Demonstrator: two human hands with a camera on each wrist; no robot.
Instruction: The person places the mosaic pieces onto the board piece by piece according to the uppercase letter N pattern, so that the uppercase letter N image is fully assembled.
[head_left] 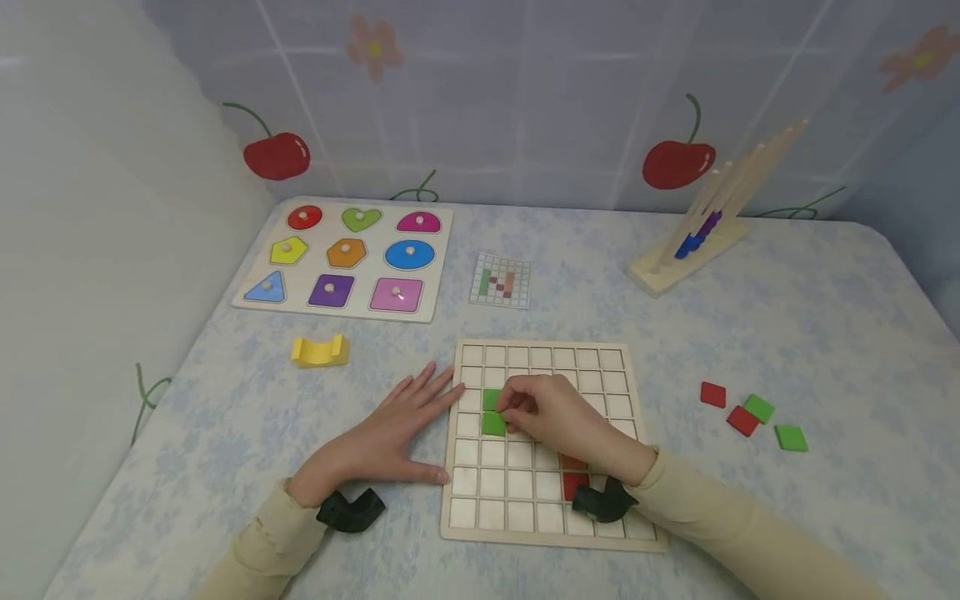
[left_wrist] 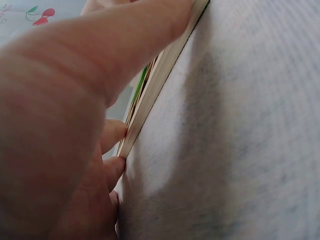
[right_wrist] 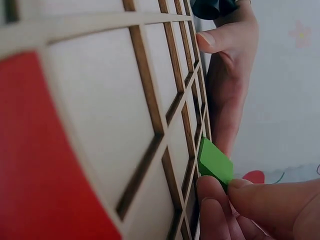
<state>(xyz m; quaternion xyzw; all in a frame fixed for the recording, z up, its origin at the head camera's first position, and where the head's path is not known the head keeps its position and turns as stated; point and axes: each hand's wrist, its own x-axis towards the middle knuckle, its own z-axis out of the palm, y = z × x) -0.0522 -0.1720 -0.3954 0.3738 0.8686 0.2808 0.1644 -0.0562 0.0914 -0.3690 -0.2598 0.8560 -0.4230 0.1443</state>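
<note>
A wooden grid board (head_left: 472, 533) lies in front of me on the table. My right hand (head_left: 562, 417) is over it and pinches a green square tile (right_wrist: 215, 162) between thumb and fingers, tilted at the grid in the right wrist view. Another green tile (head_left: 491, 398) sits in the cell just above, partly behind that hand. Two red tiles, one (head_left: 576, 486) nearer me, lie in the grid below my right forearm. My left hand (head_left: 382, 437) rests on the table with fingers spread, its fingertips against the board's left edge (left_wrist: 150, 97).
Several loose red and green tiles (head_left: 791, 438) lie to the right. Behind the board is a small pattern card (head_left: 500, 281). Farther left are a shape puzzle board (head_left: 300, 297) and a yellow block (head_left: 320, 352). A wooden stand with rods (head_left: 656, 283) stands at the back right.
</note>
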